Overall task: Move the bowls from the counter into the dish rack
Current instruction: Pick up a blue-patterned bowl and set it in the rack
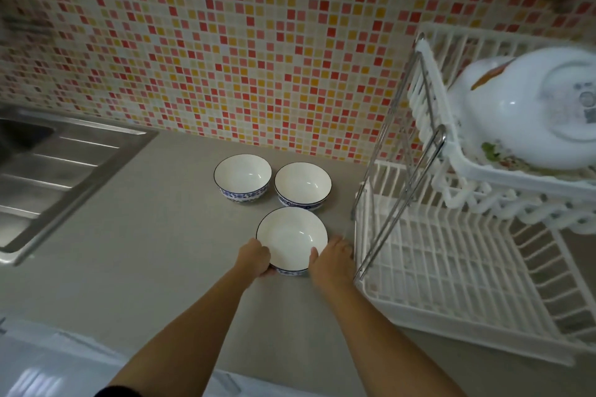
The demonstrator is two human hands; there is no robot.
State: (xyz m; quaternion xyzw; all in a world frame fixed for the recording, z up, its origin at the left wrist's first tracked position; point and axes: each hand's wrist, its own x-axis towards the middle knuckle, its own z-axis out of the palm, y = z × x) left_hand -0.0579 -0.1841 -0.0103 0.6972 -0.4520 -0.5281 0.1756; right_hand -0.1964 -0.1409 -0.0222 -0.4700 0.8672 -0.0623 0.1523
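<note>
Three white bowls with blue patterned sides stand on the grey counter (pixel 145 251). The nearest bowl (pixel 292 237) is gripped on both sides: my left hand (pixel 254 256) holds its left rim and my right hand (pixel 332 259) holds its right rim, thumb over the edge. Behind it sit the back left bowl (pixel 242 176) and the back right bowl (pixel 302 184), close together and untouched. The white two-tier dish rack (pixel 451 267) stands at the right, its lower tier bare.
Large white dishes (pixel 532 106) lie upside down on the rack's upper tier. A steel sink with drainboard (pixel 58 167) is at the left. A mosaic tiled wall (pixel 242 42) runs behind the counter.
</note>
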